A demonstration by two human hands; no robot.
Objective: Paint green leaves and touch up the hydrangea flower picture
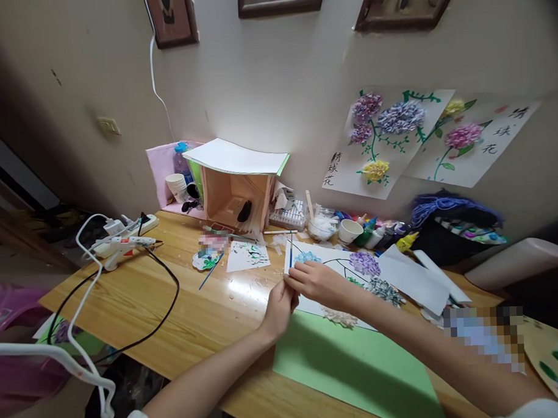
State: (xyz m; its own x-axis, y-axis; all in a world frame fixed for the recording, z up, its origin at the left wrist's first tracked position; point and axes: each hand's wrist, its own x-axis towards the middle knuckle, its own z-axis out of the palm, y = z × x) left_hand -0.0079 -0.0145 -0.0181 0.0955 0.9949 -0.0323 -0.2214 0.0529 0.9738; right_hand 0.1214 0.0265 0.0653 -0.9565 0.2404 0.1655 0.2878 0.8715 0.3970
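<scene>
My right hand (311,280) is closed around a thin blue paintbrush (290,257), which stands nearly upright with its tip raised. Pressed against its fingers from the left is my left hand (278,303), curled closed; what lies inside it is hidden. Both hands hover over the left edge of a white sheet (312,302) that bears drawn stems and crumpled-looking flower heads. A purple flower (364,263), a blue flower (307,257), a grey-green flower (385,290) and a cream flower (340,317) show on or beside it. Green paper (348,365) lies nearer to me.
On the left are a glue gun (125,248) and looping cables (176,286). A second paintbrush (211,271), a paint palette (205,260) and a paint-marked sheet (248,256) lie nearby. Behind stand an open box (235,189), a paper cup (350,231) and several paint bottles (376,236).
</scene>
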